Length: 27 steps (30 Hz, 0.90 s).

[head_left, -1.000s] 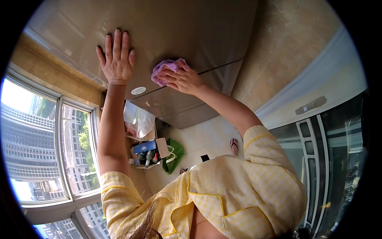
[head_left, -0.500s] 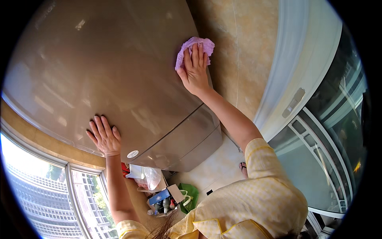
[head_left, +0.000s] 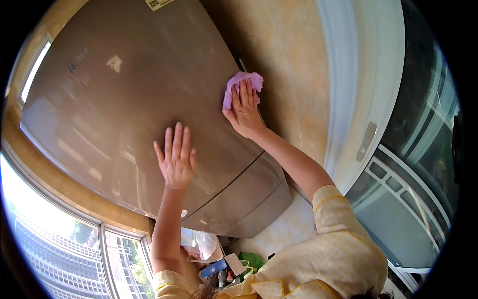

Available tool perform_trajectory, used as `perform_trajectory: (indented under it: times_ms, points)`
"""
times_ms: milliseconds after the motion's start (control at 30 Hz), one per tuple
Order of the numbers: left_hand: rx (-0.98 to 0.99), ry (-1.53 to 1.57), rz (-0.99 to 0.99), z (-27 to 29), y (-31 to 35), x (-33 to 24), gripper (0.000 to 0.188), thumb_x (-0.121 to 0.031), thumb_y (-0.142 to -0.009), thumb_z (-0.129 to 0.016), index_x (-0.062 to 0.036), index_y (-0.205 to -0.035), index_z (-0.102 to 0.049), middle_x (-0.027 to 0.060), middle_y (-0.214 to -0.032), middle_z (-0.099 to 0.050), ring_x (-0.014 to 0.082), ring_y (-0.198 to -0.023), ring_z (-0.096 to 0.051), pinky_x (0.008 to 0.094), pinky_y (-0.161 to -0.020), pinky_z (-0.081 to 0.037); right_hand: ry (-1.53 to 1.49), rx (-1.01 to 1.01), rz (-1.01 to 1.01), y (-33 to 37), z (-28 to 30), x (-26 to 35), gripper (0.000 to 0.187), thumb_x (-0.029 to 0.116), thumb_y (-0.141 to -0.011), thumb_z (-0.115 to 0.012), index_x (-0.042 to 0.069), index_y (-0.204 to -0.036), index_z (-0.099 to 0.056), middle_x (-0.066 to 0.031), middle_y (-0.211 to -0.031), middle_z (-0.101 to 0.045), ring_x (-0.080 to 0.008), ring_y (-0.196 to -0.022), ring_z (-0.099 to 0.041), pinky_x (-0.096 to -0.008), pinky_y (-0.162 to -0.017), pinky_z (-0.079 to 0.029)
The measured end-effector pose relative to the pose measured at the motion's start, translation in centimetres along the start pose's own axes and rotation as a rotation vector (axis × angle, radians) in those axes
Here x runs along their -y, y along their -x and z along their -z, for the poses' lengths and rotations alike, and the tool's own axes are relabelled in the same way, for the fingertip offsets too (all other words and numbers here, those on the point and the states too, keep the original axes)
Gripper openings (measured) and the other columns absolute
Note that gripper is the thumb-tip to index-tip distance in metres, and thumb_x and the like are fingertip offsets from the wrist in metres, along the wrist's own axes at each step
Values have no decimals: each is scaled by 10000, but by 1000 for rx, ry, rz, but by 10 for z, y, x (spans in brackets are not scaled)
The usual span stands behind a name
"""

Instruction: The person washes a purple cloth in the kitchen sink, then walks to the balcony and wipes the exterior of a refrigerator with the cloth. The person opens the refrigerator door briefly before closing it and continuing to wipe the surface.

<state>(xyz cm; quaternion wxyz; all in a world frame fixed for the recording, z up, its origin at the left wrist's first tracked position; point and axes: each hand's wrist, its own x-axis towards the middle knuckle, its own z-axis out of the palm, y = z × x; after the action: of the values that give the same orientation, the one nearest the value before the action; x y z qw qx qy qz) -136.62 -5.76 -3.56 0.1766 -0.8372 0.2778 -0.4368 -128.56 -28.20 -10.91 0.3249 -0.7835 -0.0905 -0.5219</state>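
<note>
A large, glossy grey-brown refrigerator (head_left: 124, 99) stands before me, its upper door taking up most of the view. Under my right hand (head_left: 244, 117), a pink-purple cloth (head_left: 233, 88) is pressed against the door's right edge. The fingers lie over the cloth, and a bunched part of it sticks out past their tips. My left hand (head_left: 177, 159) is at the middle of the door's lower part, fingers apart and holding nothing. Whether its palm touches the surface I cannot tell.
Lower drawers (head_left: 234, 204) sit beneath the door. A tiled wall (head_left: 289, 89) and a white sliding door frame (head_left: 366, 74) rise on the right. At lower left is a window (head_left: 59, 239). Near my body are a plastic bag (head_left: 204, 245), a blue box (head_left: 213, 268) and a green bag (head_left: 254, 259).
My left hand has moved right, from near the door's left edge toward its middle. My right hand keeps the cloth at the right edge. The view has shifted, showing more of the door's top.
</note>
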Motion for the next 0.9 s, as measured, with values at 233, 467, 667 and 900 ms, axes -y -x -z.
perform_trajectory:
  times_ms: [233,467,667,900]
  points:
    - [-47,-109,-25,-16,-66,-32,521,-333,-888,-435,-206,-1380,-316,-63,-1447,-251,151,-1332,-228,464,-1089,-153,-226,-197,66,-99,20,14,537,285,-896,-445,20,-1335,-285,-233,-1358,-273,-416,-1145,-366,-465,-926,-355]
    - [-56,-152,-23,-17,-71,-37,525,-330,-903,-420,-223,-1397,-278,-65,-1456,-231,151,-1337,-224,454,-1090,-159,-255,95,-231,70,-20,-51,612,310,-917,-398,32,-1394,-134,-198,-1404,-214,-362,-1265,-260,-402,-1046,-230]
    - [-37,-179,-30,-12,-72,-37,528,-335,-907,-419,-238,-1402,-261,-72,-1454,-233,140,-1331,-237,445,-1089,-167,-297,88,-214,65,-13,-48,692,397,-899,-411,14,-1394,-116,-268,-1386,-197,-405,-1266,-262,-444,-1039,-252]
    - [-86,-155,-30,-21,-71,-37,505,-347,-906,-429,-266,-1385,-293,-105,-1439,-256,121,-1324,-247,448,-1082,-187,-48,29,-41,12,0,1,678,463,-883,-414,5,-1357,-252,-304,-1416,-76,-477,-1318,-25,-577,-1042,-89]
